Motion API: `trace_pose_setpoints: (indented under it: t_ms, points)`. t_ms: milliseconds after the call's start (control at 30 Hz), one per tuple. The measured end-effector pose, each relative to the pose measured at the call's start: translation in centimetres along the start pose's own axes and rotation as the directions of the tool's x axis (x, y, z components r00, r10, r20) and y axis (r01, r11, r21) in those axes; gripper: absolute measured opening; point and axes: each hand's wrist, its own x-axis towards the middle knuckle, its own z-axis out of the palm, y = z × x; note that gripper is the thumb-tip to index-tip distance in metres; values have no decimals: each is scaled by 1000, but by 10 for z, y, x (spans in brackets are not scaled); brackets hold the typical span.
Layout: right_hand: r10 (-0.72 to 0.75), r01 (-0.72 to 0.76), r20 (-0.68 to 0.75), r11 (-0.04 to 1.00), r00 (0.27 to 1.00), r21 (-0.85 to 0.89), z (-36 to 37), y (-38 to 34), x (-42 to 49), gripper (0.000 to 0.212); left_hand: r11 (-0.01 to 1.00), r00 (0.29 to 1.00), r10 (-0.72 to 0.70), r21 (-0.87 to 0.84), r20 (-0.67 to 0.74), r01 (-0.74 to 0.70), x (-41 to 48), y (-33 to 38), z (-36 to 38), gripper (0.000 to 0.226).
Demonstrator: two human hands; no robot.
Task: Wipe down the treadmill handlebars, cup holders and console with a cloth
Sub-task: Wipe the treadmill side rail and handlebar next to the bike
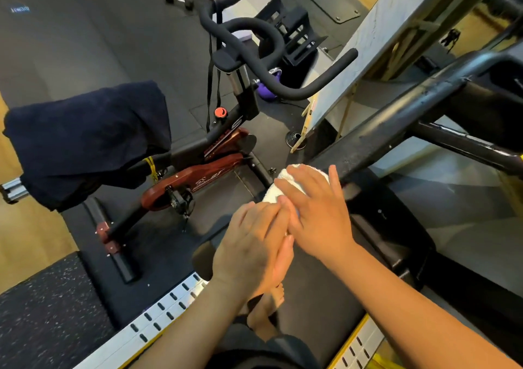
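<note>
One wide-angle camera, worn on the person's head, looks forward and steeply down. Both forearms enter from the bottom edge. The left hand (254,244) and right hand (319,216) lie near the lens at centre frame, on a white cloth (294,176). The treadmill handlebar (396,119) runs diagonally from there to the upper right. A bare foot (271,306) shows almost straight below, at lower centre. An exercise bike (198,153) stands farther off, filling the left and upper middle. Straight edges bow toward the frame's borders.
</note>
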Motion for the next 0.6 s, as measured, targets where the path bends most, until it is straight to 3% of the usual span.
trace_pose_setpoints:
  t_ms: [100, 200, 300, 367, 467, 533, 600]
  points:
    - [30, -11, 196, 995, 980, -100, -13, -2, 22, 45, 999, 999, -29, -13, -27, 29, 1, 1, 3, 52]
    - [40, 54, 406, 974, 913, -218, -19, -10, 56, 44, 993, 993, -119, 21, 6, 119, 1, 0, 3, 59]
    - [77, 70, 525, 965, 848, -254, -21, -27, 78, 35, 989, 990, -141, 55, 5, 141, 2, 0, 1, 49]
    - [62, 80, 510, 964, 858, -253, -20, -32, 75, 34, 987, 987, -160, 17, -32, 161, 0, 0, 0, 43]
    - [-43, 104, 328, 980, 944, -170, -12, -21, 40, 52, 966, 964, -241, -120, -113, 227, -2, 1, -4, 35]
    - [-72, 86, 212, 995, 975, -58, -12, -10, 16, 54, 963, 957, -257, -121, -135, 242, -1, 2, -3, 30]
    - [-71, 80, 205, 996, 976, -37, -11, -1, 9, 52, 971, 966, -237, -70, -104, 231, -2, 2, -2, 29]
